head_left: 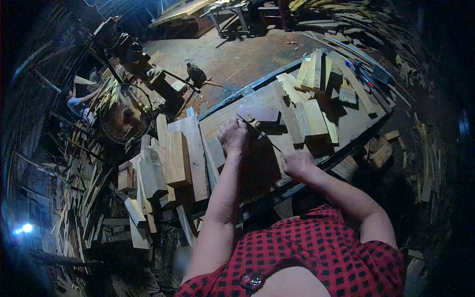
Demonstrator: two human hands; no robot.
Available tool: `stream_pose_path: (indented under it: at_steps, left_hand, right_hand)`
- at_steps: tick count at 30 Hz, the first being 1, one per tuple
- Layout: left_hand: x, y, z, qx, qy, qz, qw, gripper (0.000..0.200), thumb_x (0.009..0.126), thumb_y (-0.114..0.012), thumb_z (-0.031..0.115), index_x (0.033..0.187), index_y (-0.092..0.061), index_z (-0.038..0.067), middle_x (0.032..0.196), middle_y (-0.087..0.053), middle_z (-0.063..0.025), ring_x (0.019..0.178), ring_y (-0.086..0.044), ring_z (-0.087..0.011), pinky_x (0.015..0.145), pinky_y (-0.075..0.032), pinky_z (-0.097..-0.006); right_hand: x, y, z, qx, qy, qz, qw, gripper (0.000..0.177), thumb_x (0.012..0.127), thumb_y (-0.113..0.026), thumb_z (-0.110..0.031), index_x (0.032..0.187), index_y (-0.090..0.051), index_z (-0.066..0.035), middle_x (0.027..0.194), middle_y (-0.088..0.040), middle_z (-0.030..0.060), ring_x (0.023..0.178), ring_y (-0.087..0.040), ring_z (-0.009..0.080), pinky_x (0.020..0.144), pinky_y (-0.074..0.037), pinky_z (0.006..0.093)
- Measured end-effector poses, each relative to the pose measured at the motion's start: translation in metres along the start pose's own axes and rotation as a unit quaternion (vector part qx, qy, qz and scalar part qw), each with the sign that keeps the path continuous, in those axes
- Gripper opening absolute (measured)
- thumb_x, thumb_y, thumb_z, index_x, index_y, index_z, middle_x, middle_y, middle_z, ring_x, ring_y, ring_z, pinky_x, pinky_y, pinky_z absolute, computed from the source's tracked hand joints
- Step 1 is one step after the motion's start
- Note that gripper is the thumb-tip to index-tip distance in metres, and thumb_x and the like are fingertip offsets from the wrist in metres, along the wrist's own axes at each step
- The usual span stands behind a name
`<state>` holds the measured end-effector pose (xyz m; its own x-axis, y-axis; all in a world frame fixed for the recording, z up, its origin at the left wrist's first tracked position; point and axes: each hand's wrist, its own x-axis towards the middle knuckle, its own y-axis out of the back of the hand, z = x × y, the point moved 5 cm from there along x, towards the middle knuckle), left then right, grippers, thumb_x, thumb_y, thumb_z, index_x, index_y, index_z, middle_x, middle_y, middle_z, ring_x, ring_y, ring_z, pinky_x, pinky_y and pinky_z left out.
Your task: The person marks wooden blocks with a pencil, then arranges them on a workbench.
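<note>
Bracing your curled left hand [233,136] on the workbench [358,123] at mid-frame steadies the work, though I cannot tell whether it clasps anything. Your right hand [297,163] is clenched on the near end of a thin dark blade [261,136], which slants toward the upper left, slim, straight and unlit.

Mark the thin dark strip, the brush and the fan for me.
thin dark strip [262,134], head view, on its middle stretch over the bench.
brush [348,95], head view, on the pale bristles.
fan [123,115], head view, on the hub behind the wire guard.
</note>
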<state>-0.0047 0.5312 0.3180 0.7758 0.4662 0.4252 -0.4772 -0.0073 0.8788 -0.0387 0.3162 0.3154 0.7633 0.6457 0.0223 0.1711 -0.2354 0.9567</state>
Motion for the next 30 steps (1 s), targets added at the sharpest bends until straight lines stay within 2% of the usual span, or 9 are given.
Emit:
stream_pose_path:
  at_steps: [2,8,11,15,18,20,26,28,30]
  left_hand:
    - [0.001,0.003,0.001,0.004,-0.010,0.009,1.000,0.025,0.079,-0.047,0.030,0.086,-0.057,0.009,0.090,-0.057,-0.0116,0.086,-0.055,-0.0290,0.075,-0.042,-0.0422]
    - [-0.002,0.009,0.004,0.021,0.007,-0.007,1.000,0.025,0.078,-0.047,0.030,0.086,-0.057,0.009,0.089,-0.057,-0.0115,0.086,-0.055,-0.0290,0.075,-0.042,-0.0420]
    - [-0.001,0.009,0.003,0.027,0.019,-0.019,0.999,0.026,0.078,-0.047,0.031,0.087,-0.056,0.008,0.090,-0.057,-0.0117,0.088,-0.054,-0.0293,0.076,-0.042,-0.0422]
    - [0.001,0.010,0.004,0.025,0.026,-0.032,0.999,0.027,0.079,-0.045,0.031,0.088,-0.056,0.008,0.092,-0.056,-0.0123,0.088,-0.053,-0.0300,0.076,-0.042,-0.0427]
    - [0.000,0.007,0.004,0.020,0.021,-0.035,0.999,0.027,0.080,-0.044,0.031,0.089,-0.056,0.008,0.093,-0.056,-0.0124,0.088,-0.053,-0.0301,0.076,-0.042,-0.0429]
    - [0.001,0.010,0.004,0.026,0.016,-0.033,0.999,0.027,0.080,-0.044,0.031,0.089,-0.056,0.008,0.093,-0.055,-0.0123,0.088,-0.053,-0.0300,0.076,-0.041,-0.0429]
    - [0.001,0.011,0.006,0.017,0.006,-0.006,1.000,0.026,0.080,-0.044,0.030,0.088,-0.056,0.008,0.092,-0.056,-0.0123,0.086,-0.053,-0.0300,0.075,-0.041,-0.0429]
    - [-0.002,0.011,0.006,0.027,0.011,-0.008,1.000,0.026,0.080,-0.044,0.031,0.086,-0.057,0.008,0.092,-0.056,-0.0124,0.088,-0.053,-0.0299,0.077,-0.040,-0.0424]
    - [-0.002,0.013,0.006,0.024,0.013,-0.025,0.999,0.026,0.080,-0.044,0.031,0.086,-0.056,0.008,0.092,-0.056,-0.0124,0.089,-0.053,-0.0299,0.077,-0.040,-0.0423]
  right_hand:
    - [0.042,-0.008,-0.007,-0.011,0.087,0.130,0.988,0.015,0.075,-0.049,-0.017,0.068,-0.056,-0.006,0.070,-0.062,0.0175,0.064,-0.063,0.0300,0.056,-0.050,0.0406]
    - [0.098,-0.010,-0.028,0.057,0.014,0.137,0.989,0.012,0.076,-0.049,-0.016,0.074,-0.055,-0.006,0.061,-0.060,0.0160,0.055,-0.061,0.0334,0.052,-0.050,0.0421]
    - [0.060,-0.013,-0.011,0.096,0.050,0.146,0.983,0.014,0.078,-0.048,-0.018,0.075,-0.055,-0.006,0.060,-0.059,0.0166,0.056,-0.060,0.0333,0.051,-0.049,0.0428]
    - [-0.019,-0.003,0.013,0.084,-0.017,0.046,0.995,0.021,0.081,-0.048,-0.025,0.078,-0.054,-0.005,0.064,-0.059,0.0166,0.061,-0.060,0.0341,0.056,-0.048,0.0446]
    - [-0.014,-0.003,0.009,0.045,-0.002,0.017,0.999,0.020,0.079,-0.049,-0.023,0.078,-0.055,-0.004,0.064,-0.059,0.0158,0.061,-0.060,0.0350,0.056,-0.048,0.0444]
    - [0.019,-0.002,-0.003,0.038,0.041,0.145,0.988,0.017,0.078,-0.050,-0.020,0.077,-0.055,-0.003,0.061,-0.059,0.0145,0.058,-0.060,0.0339,0.052,-0.049,0.0428]
    - [0.111,-0.037,-0.016,0.052,0.023,0.142,0.988,0.011,0.074,-0.052,-0.015,0.068,-0.053,-0.005,0.057,-0.058,0.0143,0.052,-0.060,0.0280,0.048,-0.049,0.0402]
    - [0.109,-0.062,-0.009,-0.097,0.102,0.190,0.972,0.012,0.074,-0.052,-0.015,0.066,-0.053,-0.006,0.057,-0.058,0.0141,0.052,-0.060,0.0280,0.048,-0.049,0.0402]
    - [0.058,-0.016,-0.009,0.057,0.054,0.149,0.986,0.014,0.076,-0.052,-0.018,0.068,-0.054,-0.007,0.058,-0.058,0.0148,0.054,-0.060,0.0303,0.048,-0.048,0.0405]
